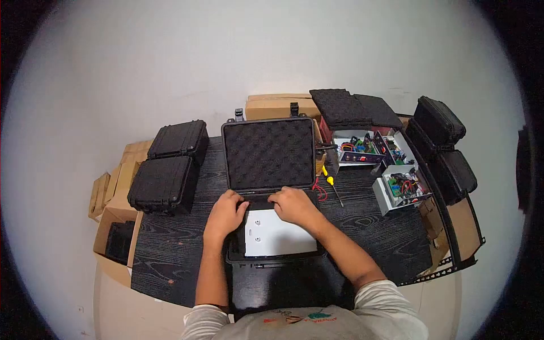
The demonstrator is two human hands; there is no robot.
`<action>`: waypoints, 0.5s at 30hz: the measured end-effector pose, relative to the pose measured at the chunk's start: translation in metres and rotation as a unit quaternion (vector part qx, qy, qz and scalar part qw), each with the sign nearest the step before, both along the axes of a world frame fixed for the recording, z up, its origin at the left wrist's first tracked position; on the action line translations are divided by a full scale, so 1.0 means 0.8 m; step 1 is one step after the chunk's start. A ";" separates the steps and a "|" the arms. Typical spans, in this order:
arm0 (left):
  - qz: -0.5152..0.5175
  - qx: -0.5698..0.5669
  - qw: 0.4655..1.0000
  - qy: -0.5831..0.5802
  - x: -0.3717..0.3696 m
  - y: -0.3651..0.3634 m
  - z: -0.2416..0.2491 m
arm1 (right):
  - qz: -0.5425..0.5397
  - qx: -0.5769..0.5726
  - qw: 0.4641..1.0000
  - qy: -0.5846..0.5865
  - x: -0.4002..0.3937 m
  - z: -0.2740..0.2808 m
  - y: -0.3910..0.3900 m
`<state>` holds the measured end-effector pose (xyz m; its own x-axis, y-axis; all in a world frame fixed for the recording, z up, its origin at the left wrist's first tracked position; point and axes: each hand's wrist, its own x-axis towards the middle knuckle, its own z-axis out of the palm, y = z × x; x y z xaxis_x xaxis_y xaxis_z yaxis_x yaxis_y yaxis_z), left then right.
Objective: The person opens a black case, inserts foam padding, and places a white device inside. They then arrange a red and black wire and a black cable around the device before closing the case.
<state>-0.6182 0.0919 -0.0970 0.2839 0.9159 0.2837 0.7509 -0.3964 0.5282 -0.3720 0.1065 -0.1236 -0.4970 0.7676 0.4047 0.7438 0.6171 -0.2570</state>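
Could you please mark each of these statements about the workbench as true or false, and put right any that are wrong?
1. The open case in front of the person has its lid raised, showing dark foam. True.
2. A white plate lies in the lower half of that case. True.
3. The left hand holds the yellow-handled screwdriver. False: the screwdriver lies on the table to the right of the case, and the left hand rests at the plate's upper left edge.
4. The right hand is at the plate's upper edge. True.
5. The two closed black cases on the left stand open. False: both are shut.
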 end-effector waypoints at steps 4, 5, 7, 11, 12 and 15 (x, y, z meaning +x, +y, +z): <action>-0.057 0.047 0.995 -0.060 0.000 0.010 -0.012 | -0.035 -0.059 0.997 -0.037 -0.009 0.012 -0.008; -0.071 0.047 0.995 -0.053 -0.002 0.013 -0.016 | -0.029 -0.059 0.997 -0.039 -0.008 0.011 -0.007; -0.099 0.047 0.993 -0.039 -0.006 0.019 -0.028 | -0.020 -0.061 0.997 -0.037 -0.008 0.008 -0.006; -0.064 0.027 0.996 -0.054 -0.001 0.020 -0.046 | -0.012 -0.068 0.997 -0.027 -0.009 -0.007 -0.001; -0.065 0.035 0.996 -0.047 0.000 0.014 -0.043 | -0.012 -0.068 0.997 -0.025 -0.009 -0.008 -0.001; -0.011 0.059 0.998 0.007 -0.002 -0.003 -0.027 | -0.008 -0.065 0.998 -0.018 -0.008 -0.005 -0.004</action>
